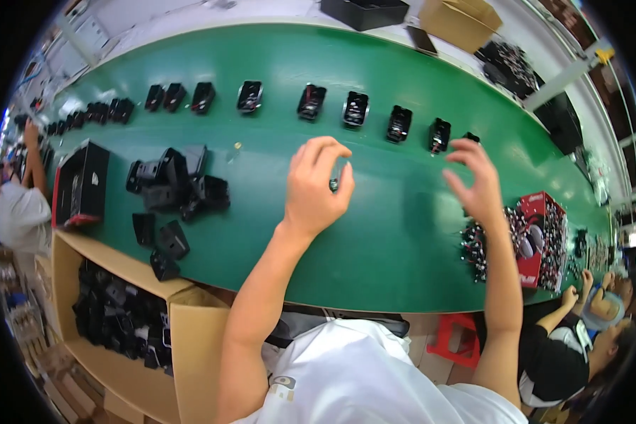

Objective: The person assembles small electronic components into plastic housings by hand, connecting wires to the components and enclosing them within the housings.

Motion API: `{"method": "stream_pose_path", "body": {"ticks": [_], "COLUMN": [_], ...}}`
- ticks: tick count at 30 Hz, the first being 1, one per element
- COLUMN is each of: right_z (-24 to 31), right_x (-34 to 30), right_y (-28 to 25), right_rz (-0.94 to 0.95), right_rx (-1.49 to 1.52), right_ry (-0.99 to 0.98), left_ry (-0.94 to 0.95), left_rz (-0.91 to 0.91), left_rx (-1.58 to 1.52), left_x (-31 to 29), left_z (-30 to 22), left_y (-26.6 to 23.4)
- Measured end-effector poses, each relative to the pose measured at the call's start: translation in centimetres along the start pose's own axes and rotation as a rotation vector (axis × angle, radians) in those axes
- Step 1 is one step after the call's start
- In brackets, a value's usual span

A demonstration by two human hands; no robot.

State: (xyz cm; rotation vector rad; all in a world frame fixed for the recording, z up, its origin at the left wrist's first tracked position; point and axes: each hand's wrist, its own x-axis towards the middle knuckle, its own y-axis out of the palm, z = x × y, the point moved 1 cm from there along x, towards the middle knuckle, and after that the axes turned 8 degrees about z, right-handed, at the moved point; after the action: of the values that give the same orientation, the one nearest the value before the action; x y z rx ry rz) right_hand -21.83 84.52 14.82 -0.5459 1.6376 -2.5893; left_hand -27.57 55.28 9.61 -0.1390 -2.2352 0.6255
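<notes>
My left hand (316, 185) is over the middle of the green table, its fingers curled round a small dark part (334, 184) that mostly hides behind the thumb and fingers. Off to the right, my right hand (479, 185) is raised with thumb and fingers apart, holding nothing that I can see. Beyond the hands a spaced row of black housings runs across the table, among them one (356, 109) past my left hand and another (439, 135) near my right fingertips. Small red and dark wired components (475, 249) lie in a heap by my right forearm.
A red box (533, 265) stands among the components. At left lie piled black housings (166, 180), a black box (83, 185) and an open carton (113, 247) full of black parts. A phone (422, 40) is at the far edge. People sit at both sides; a red stool (454, 339) stands below.
</notes>
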Motion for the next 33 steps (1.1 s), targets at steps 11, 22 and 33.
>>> {"method": "stream_pose_path", "body": {"ticks": [11,22,33], "right_z": [13.1,9.1,9.6], "right_x": [2.4,0.7,3.9], "right_y": [11.8,11.7,13.6], "right_rz": [0.261,0.056,0.049], "right_rx": [0.250,0.490,0.377], "right_ry": [-0.210,-0.119,0.010], "left_ry": [-0.377,-0.380,-0.687], "left_rz": [-0.084,0.148,0.166], "left_rx": [0.664,0.598,-0.431], "left_x": [-4.4,-6.4,-1.5], "left_z": [1.5,2.6,3.2], "left_y": [-14.9,-11.0,-3.5]}}
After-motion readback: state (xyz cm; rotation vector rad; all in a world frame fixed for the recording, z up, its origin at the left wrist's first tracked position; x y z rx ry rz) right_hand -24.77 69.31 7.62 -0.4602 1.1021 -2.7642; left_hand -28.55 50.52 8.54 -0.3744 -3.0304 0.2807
